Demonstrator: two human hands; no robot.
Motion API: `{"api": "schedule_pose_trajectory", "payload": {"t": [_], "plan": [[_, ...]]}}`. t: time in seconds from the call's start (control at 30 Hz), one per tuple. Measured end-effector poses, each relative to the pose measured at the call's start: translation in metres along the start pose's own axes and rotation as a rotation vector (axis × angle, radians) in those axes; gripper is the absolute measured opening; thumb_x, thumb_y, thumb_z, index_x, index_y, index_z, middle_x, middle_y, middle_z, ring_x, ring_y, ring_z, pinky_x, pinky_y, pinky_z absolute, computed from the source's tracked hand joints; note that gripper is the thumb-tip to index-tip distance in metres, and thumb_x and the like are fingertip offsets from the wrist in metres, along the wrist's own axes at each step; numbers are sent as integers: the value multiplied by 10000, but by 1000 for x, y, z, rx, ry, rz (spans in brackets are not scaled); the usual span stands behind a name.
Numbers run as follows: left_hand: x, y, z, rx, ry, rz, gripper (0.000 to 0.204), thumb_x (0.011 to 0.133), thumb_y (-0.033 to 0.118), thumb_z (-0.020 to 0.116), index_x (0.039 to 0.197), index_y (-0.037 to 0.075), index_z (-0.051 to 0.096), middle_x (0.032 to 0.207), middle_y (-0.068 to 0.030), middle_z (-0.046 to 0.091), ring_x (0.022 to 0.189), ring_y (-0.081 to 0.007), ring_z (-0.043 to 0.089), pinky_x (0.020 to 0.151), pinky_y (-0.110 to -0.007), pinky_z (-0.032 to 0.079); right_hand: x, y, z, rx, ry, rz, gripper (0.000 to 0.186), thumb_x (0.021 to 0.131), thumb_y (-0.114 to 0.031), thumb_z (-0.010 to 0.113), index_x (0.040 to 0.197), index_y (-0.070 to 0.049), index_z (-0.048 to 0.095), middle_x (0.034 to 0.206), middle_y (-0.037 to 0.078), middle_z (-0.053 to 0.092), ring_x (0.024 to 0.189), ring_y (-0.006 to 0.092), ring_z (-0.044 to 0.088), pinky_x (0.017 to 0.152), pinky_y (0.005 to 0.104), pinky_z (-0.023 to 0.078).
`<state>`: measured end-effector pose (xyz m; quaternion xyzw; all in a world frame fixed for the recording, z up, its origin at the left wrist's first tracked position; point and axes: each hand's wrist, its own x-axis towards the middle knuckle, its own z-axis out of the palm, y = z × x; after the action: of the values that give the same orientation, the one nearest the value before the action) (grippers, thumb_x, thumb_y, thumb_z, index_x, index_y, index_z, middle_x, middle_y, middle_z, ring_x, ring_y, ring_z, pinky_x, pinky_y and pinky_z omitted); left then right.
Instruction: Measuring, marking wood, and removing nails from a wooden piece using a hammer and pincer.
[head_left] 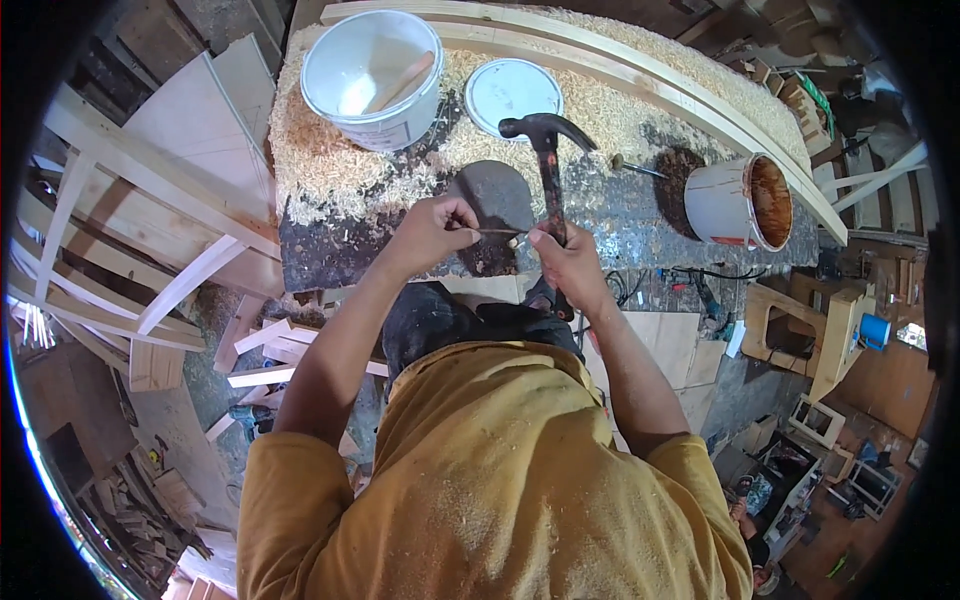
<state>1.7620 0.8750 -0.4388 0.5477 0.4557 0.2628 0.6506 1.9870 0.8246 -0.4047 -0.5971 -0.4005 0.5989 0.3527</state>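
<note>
My left hand pinches the end of a thin brown rod-like piece, too small to name surely. Its other end reaches my right hand, where a small pale bit shows at the fingertips. A claw hammer stands head-up in my right hand, fingers closed round its dark handle. Both hands are over the near edge of a dark, worn workbench. Beyond the rod-like piece lies a dark grey, rounded flat shape.
On the bench, wood shavings surround a white bucket holding a stick, a round white lid, a slim handled tool and a stained bucket on its side. Long curved timbers line the back. A drill lies below left.
</note>
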Motion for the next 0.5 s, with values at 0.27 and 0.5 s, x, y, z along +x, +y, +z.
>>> {"api": "schedule_pose_trajectory", "payload": {"t": [0.27, 0.5], "plan": [[-6, 0, 55, -712, 187, -5, 66, 849, 65, 615, 888, 13, 613, 795, 15, 576, 714, -58, 495, 662, -211, 411, -11, 9, 16, 428, -9, 50, 151, 861, -120, 614, 805, -52, 492, 530, -10, 407, 375, 79, 370, 345, 237, 306], [-2, -7, 66, -675, 274, -131, 211, 937, 214, 515, 934, 24, 609, 844, -50, 632, 772, -110, 588, 677, -255, 461, -12, 29, 9, 203, 109, 45, 195, 923, -229, 554, 825, -78, 479, 540, -18, 414, 389, 71, 379, 350, 233, 313]]}}
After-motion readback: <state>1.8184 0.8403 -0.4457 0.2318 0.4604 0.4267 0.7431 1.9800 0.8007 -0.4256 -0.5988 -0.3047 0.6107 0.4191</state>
